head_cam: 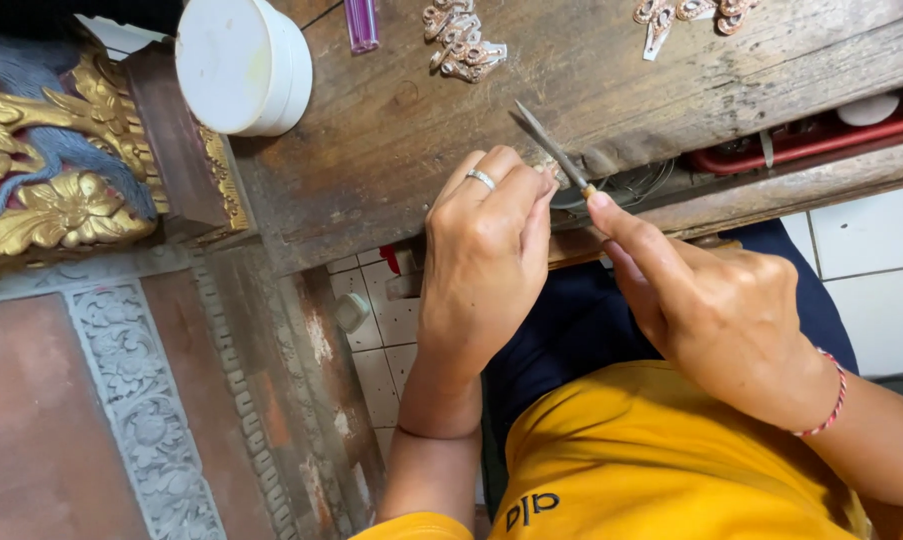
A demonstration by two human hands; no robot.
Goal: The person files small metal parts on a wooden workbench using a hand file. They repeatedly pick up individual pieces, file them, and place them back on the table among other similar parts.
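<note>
My left hand point(486, 255), with a silver ring on one finger, is closed at the edge of a worn wooden workbench point(611, 80); its fingertips pinch something small that I cannot make out. My right hand point(711, 310), with a red thread bracelet at the wrist, holds a thin metal file point(546, 145), the forefinger stretched along its handle. The file's tip points up and left over the bench, right beside my left fingertips.
A white round container point(241, 62) stands at the bench's left end, with a purple tube point(361, 22) next to it. Ornate metal filigree pieces point(461, 40) lie at the far side, more filigree pieces point(691, 12) to the right. A gilded carved panel point(61, 170) is at left. Red items point(801, 145) sit under the bench.
</note>
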